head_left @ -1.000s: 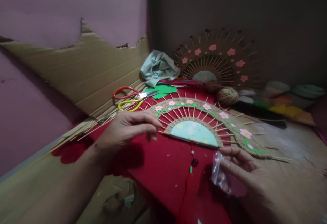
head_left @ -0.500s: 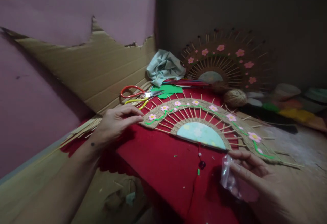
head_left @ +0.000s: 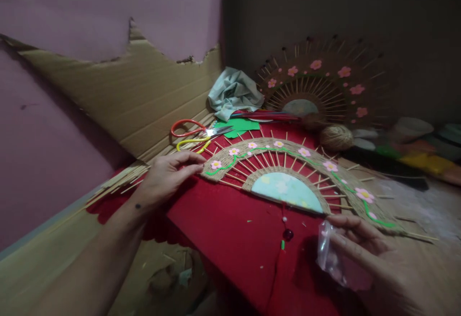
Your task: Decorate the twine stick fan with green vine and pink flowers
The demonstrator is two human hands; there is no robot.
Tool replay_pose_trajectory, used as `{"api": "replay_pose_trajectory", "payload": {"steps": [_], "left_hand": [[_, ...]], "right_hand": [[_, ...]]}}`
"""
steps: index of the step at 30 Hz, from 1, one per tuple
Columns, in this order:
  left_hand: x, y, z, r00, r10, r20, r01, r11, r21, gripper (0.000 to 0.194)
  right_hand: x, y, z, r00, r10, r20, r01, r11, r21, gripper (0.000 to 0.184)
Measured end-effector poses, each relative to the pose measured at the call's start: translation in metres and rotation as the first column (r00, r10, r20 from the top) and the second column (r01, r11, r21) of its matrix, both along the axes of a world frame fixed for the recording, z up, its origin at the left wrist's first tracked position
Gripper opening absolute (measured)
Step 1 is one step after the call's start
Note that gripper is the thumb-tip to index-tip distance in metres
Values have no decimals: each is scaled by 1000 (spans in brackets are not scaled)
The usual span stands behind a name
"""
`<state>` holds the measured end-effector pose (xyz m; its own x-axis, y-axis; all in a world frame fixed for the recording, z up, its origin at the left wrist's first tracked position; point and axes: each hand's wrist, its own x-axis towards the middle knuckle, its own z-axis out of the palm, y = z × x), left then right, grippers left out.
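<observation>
A half-round woven fan of sticks and jute twine lies on a red felt sheet. It carries pink paper flowers, a green vine and a pale blue half-disc at its centre. A red tassel with beads hangs from its lower edge. My left hand rests at the fan's left tip, thumb and fingers pinched together on its end stick. My right hand holds a small clear plastic bag just below the fan's right side.
A second, darker fan leans against the back wall. Near it lie scissors with red and yellow handles, green paper, a crumpled pale cloth and a ball of twine. Torn cardboard lines the left wall, with loose sticks below it.
My left hand has moved left from the fan's inner spokes to its left tip. My right hand with the bag has barely shifted.
</observation>
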<state>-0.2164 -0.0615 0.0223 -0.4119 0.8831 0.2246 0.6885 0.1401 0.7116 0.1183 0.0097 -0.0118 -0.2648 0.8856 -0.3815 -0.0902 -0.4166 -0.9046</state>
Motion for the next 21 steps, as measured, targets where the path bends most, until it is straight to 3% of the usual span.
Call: {"api": "replay_pose_trajectory", "payload": {"steps": [10,13,15,21], "left_hand": [[-4,0,1,999,-10,-37,10,1000,-1,20],[-5,-2,1,999,-20,-40,17,998,-56,21],[-3,-2,1,1000,-1,16,2,998,-69,21],[2,2,4,958,11,286,-28,998,53,14]], "right_hand": [[-1,0,6,999,16,-37,-17,999,-32,36],[-3,-1,7,1000,2,-31,-3,1000,-30,38],[-4,-1,6,999,-11,-37,10,1000,-23,39],[-9,-7,11,998,-38,-59,36,998,-43,38]]}}
